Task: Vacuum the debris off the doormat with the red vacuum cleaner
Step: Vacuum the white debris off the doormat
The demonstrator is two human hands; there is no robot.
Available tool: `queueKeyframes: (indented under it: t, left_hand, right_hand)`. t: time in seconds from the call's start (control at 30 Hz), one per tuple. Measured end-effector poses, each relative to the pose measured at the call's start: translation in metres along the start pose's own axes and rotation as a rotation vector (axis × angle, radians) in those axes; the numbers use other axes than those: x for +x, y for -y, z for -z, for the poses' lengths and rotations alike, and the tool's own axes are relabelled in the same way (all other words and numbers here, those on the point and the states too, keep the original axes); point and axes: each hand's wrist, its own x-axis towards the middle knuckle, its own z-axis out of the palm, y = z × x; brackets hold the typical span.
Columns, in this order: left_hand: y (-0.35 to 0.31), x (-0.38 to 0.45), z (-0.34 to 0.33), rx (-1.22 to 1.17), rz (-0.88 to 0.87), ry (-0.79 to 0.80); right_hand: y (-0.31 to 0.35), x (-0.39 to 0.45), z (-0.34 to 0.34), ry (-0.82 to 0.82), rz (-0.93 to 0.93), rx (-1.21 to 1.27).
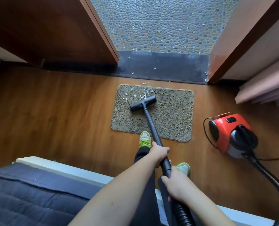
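**Both hands on wand, nozzle on doormat**

Nearest: dark bed cover [29, 193] at lower left. R hand [178, 187] has its grip closed round the wand's lower end, just above the ribbed hose [182, 214]; L hand [159, 154] wraps the black wand [153, 128] higher up. Green shoes [145, 139] on wood floor [62, 111], one at the mat's near edge. Red vacuum cleaner [225, 132] sits on the floor, right of the doormat [173, 115], apart from it. Nozzle [142, 103] rests on the mat's left-far part, w/ white debris [143, 93] just beyond it, toward the far edge. More bits on the dark threshold [168, 66] & pebble tiles [164, 26] past the open door [53, 30].
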Motion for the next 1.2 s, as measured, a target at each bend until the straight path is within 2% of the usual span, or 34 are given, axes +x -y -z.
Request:
queueKeyframes:
  t: [0.3,0.73,0.9,1.2]
  left_hand:
    - [-0.039,0.004,0.022,0.075,-0.050,-0.047]
    - [-0.010,0.005,0.002,0.052,0.039,-0.009]
    - [-0.038,0.011,0.018,-0.024,0.019,-0.003]
    - [-0.094,0.029,0.039,0.076,-0.071,-0.068]
  right_hand:
    - [0.047,0.015,0.018,0.008,-0.012,0.010]
    - [0.023,-0.018,0.022,0.038,-0.002,0.035]
    - [0.043,0.004,0.027,0.004,0.018,0.026]
    - [0.081,0.044,0.042,-0.037,0.022,0.097]
